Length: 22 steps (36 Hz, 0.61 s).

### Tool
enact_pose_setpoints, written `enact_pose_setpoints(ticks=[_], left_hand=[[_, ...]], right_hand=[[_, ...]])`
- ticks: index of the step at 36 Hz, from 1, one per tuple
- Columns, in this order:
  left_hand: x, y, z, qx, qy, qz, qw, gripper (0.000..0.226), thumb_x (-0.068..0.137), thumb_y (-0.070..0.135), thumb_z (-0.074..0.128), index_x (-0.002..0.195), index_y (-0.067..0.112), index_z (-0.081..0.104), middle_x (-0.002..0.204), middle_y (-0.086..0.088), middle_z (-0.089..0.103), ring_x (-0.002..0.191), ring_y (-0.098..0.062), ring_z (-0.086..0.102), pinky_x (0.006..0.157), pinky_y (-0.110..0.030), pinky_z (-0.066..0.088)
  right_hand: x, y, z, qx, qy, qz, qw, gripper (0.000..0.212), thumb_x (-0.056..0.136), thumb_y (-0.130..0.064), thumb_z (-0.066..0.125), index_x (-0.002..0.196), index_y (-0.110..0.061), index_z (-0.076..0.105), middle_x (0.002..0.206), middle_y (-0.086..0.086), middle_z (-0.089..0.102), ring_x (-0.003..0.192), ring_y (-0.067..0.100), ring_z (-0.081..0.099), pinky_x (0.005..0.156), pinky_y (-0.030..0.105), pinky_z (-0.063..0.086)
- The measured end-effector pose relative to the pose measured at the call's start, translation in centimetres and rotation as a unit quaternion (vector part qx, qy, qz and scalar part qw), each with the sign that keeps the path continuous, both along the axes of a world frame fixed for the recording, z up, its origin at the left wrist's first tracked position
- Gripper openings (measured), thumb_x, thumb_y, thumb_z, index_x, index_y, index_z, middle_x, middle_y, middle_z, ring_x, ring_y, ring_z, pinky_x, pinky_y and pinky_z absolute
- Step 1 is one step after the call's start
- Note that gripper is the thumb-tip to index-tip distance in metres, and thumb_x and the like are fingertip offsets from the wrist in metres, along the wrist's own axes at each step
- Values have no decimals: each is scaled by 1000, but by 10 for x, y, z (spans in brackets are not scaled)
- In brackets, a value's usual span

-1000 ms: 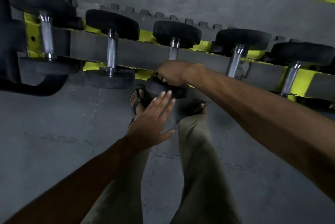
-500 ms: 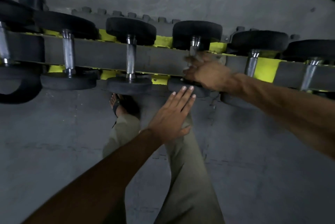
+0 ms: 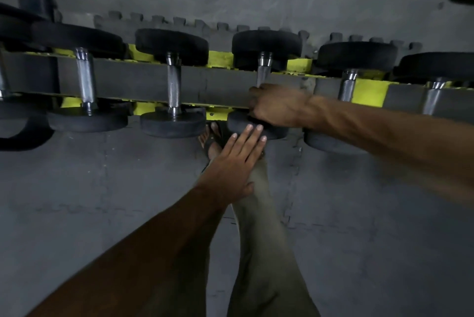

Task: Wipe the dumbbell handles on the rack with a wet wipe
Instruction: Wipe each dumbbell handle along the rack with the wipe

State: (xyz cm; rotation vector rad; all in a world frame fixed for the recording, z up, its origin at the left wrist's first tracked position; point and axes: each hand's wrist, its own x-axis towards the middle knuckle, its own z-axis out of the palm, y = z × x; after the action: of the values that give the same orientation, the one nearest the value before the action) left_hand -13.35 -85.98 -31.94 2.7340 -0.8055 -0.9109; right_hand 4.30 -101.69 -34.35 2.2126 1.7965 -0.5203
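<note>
Several black-headed dumbbells with steel handles lie across the grey and yellow rack rail. My right hand grips the lower part of the middle dumbbell's handle, just above its near head. No wet wipe shows; whatever lies under the palm is hidden. My left hand is flat with straight fingers, its fingertips touching that near head.
Neighbouring dumbbells sit to the left and to the right. Grey mat flooring lies below the rack. My legs and a sandalled foot stand under the middle dumbbell.
My right hand slid up the handle, blurred, then back down toward the near head. My left hand kept its fingertips at that head. The view shifted sideways along the rack.
</note>
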Motion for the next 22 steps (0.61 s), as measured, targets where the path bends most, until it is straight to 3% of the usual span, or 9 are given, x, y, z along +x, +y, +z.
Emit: enact_pose_setpoints(ticks=[2,4,6,8,11,14,16,19,22], left_hand=[[1,1,1,-4,-2,3,1000,117,91,64,59,165,3,-9,170,-22,-24,159,-38,-16,129,-54,11],[2,2,3,-7,2,2,1000,116,91,63,58,164,3,-10,170,-22,-23,159,-38,-16,130,-54,9],[4,3,3,-15,5,3,1000,116,91,61,59,165,3,-9,170,-22,-22,159,-38,-15,130,-54,7],[5,5,3,-23,9,3,1000,117,90,60,61,165,3,-8,171,-21,-21,160,-38,-14,130,-55,10],[6,7,0,-29,13,2,1000,117,89,60,62,165,4,-6,171,-21,-19,160,-37,-13,130,-54,10],[6,8,-1,-34,3,-2,999,118,86,60,65,166,3,-1,172,-21,-14,161,-38,-8,129,-55,12],[6,10,-1,-31,-10,-9,999,119,85,62,66,166,2,3,173,-22,-10,161,-39,-4,128,-55,15],[7,11,-2,-35,-13,-14,999,119,83,61,67,166,2,6,173,-23,-8,161,-40,-2,128,-56,15],[8,11,0,-27,-4,-20,999,119,84,62,66,166,3,2,172,-23,-12,160,-40,-6,129,-56,12]], right_hand=[[-3,-8,1,-7,116,-69,991,21,96,-22,57,112,-17,71,116,3,61,108,25,59,77,33,53],[-14,-23,-4,25,145,-183,972,25,96,-19,61,119,-16,69,116,7,60,97,26,64,68,27,46],[-24,-33,-12,44,176,-366,913,20,93,-18,63,110,-13,73,109,9,66,92,29,68,70,28,47],[-34,-34,-21,76,215,-511,829,13,92,-18,63,94,-11,73,94,9,72,85,28,69,70,32,50],[-41,-23,-36,111,283,-671,676,13,93,-14,65,83,-13,75,76,1,68,72,16,62,65,27,42],[-33,-8,-49,123,365,-758,527,18,89,-1,60,78,-7,72,74,5,65,69,15,58,65,27,43],[-19,-4,-49,125,417,-777,454,19,86,10,53,88,7,72,80,17,67,71,23,60,67,30,47],[-4,-7,-43,116,484,-765,410,35,79,16,50,107,13,69,106,31,70,87,33,67,83,44,56],[-7,-13,-35,104,508,-755,401,36,77,15,52,109,13,68,109,32,69,90,35,68,89,47,56]])
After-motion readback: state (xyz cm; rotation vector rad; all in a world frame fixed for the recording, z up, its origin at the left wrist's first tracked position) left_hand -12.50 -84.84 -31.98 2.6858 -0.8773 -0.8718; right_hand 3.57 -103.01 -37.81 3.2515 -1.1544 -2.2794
